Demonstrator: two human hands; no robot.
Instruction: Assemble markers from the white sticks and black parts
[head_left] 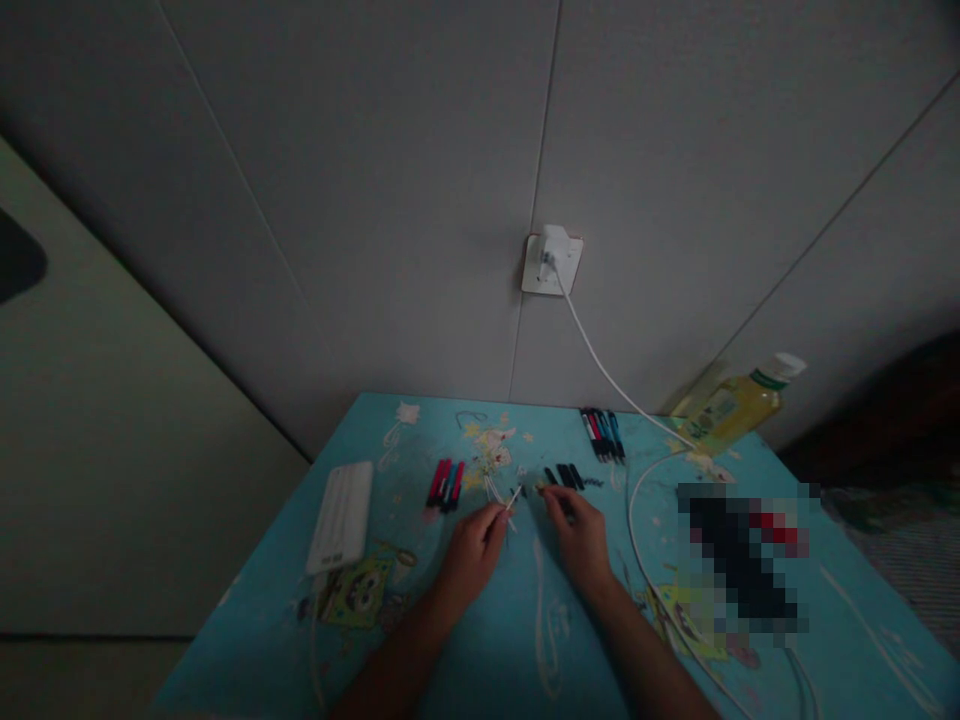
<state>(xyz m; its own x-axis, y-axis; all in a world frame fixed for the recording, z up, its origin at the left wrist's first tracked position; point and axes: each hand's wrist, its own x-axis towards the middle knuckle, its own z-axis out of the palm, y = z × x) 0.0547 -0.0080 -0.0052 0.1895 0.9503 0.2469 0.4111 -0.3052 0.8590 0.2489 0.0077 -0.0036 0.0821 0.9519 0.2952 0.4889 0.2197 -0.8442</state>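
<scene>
My left hand is closed in a pinch around a thin white stick that looks like a pen refill. More thin white sticks lie on the table just beyond those fingers. With thumb and forefinger together, my right hand is at a tiny part too small to name. Several short black pen parts lie just past it, with small dark coils like springs to their right. Pink, blue and black pen barrels rest beyond my left hand.
Several whole-looking pens lie at the back. A bottle of yellow liquid stands at the back right; a white cable runs from the wall socket across the table. A white power bank-like block lies left, a pixelated dark object right.
</scene>
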